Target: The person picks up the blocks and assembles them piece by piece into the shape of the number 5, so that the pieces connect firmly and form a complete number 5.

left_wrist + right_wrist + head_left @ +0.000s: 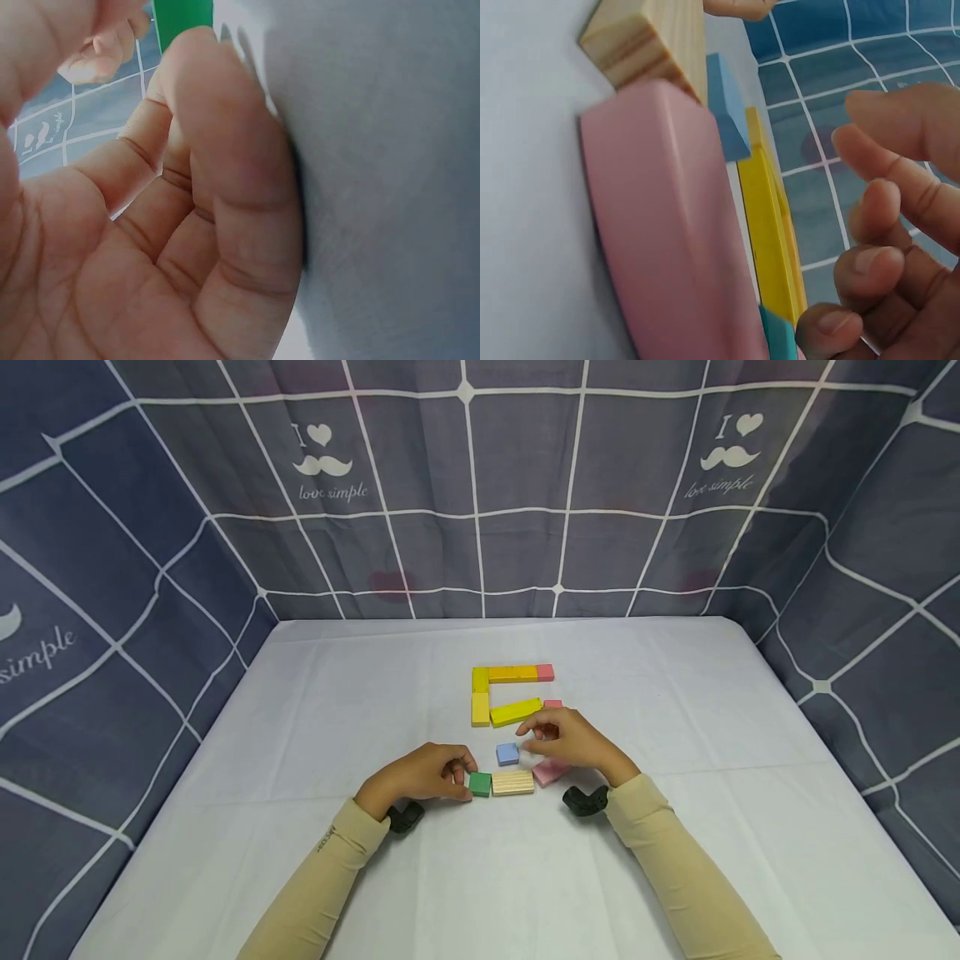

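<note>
My left hand (pixel 431 770) has curled fingers, with the thumb and index fingertips at the left end of a small green block (pixel 480 785); its green side (pixel 180 22) shows just past the fingertips. A striped bare-wood block (pixel 513 782) lies against the green one on the right. My right hand (pixel 570 737) hovers with loosely bent fingers and holds nothing. Below it lies a pink block (pixel 550 772), large in the right wrist view (pixel 660 217). A light blue block (pixel 507 754) is just left of the right thumb.
Farther back, yellow blocks (pixel 480 708), an orange-yellow one (pixel 513 674) and a pink one (pixel 545 672) form an angular outline. A slanted yellow block (pixel 515 712) lies below them. In the right wrist view, a teal block (pixel 780 334) shows. White cloth (pixel 337 693) covers the table.
</note>
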Motion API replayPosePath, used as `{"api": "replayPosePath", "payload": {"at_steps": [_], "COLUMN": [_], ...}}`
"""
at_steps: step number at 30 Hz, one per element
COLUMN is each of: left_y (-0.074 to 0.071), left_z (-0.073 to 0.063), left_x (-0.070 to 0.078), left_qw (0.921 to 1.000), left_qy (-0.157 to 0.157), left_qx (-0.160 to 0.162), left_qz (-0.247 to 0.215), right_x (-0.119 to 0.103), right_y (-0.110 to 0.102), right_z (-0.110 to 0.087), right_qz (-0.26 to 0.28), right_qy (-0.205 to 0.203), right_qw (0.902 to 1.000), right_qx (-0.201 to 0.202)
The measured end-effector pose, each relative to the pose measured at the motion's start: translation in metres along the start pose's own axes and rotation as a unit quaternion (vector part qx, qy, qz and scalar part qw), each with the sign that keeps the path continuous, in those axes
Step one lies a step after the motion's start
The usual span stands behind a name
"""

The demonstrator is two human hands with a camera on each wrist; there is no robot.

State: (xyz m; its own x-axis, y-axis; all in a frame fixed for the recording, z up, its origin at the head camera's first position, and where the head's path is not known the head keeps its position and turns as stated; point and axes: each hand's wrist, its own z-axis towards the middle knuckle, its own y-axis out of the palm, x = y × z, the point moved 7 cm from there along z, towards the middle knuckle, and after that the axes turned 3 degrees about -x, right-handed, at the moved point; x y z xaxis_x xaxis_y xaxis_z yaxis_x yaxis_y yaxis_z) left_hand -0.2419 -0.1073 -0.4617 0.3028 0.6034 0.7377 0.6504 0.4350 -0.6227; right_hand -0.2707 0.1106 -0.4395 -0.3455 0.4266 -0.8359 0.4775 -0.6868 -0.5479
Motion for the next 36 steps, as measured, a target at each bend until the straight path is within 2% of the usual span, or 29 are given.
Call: {"api": "replayPosePath", "payload": {"at_steps": [9,18,28,36], "left_y": [0.0,0.0,0.001,0.001], "left_z": [0.0,0.0,0.001,0.0], "left_x": [0.0,0.001,0.0,0.0], "left_qw": [1.0,0.9999,1.0,1.0], "left_qy": [0.004,0.011,0.003,0.003], "left_qx": [-0.002,-0.005,-0.004,-0.004], "left_qz": [-0.001,-0.002,-0.005,-0.007], "right_x": [0.022,0.048,0.065,0.068], "right_y": [-0.015,-0.026,-0.029,-0.028], "right_z": [-0.014,-0.029,-0.039,-0.039], "right_qz": [0.08,0.118,0.143,0.13], "right_qy": [0.031,0.041,0.026,0.008], "right_qw": [0.9962,0.992,0.9887,0.9894], "right_qx": [-0.015,-0.017,-0.038,-0.064]}}
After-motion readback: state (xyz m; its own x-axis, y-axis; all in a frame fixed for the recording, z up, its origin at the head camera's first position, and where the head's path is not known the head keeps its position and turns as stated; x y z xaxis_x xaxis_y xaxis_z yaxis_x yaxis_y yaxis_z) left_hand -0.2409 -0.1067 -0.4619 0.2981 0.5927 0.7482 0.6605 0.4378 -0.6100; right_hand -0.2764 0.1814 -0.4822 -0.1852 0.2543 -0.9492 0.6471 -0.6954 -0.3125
